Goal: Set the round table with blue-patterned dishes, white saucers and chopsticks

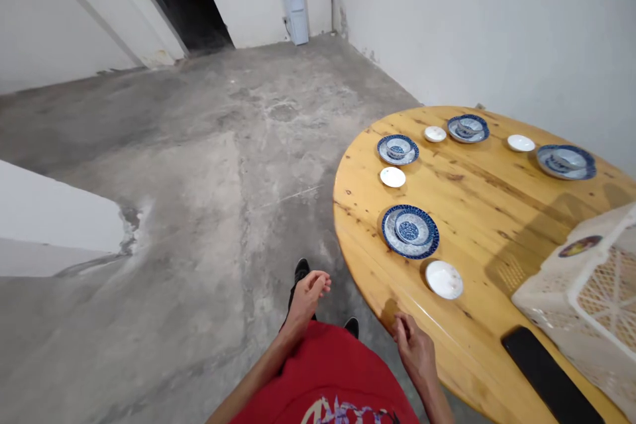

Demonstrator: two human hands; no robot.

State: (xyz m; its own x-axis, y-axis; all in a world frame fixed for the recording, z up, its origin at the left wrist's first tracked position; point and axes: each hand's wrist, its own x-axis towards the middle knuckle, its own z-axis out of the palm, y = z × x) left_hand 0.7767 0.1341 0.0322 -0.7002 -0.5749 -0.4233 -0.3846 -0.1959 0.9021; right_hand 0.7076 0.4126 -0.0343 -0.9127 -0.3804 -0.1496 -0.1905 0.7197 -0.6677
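Note:
My left hand (309, 293) hangs in front of my body over the floor, left of the table edge, its fingers loosely curled in and nothing showing in them. Close to the near rim of the round wooden table (477, 238) is my right hand (416, 350), also curled, with no object visible in it. The nearest tableware is a small white dish (444, 279). Beyond that sits a blue-patterned plate (428, 248) with a patterned bowl (412, 228) on top.
More plates with bowls, such as one plate (381, 149), and small white dishes (392, 177) line the far rim. A white plastic basket (551, 285) and a black phone (546, 371) lie at right. A water dispenser (294, 3) stands by the wall; a white pillar (59, 218) juts in left.

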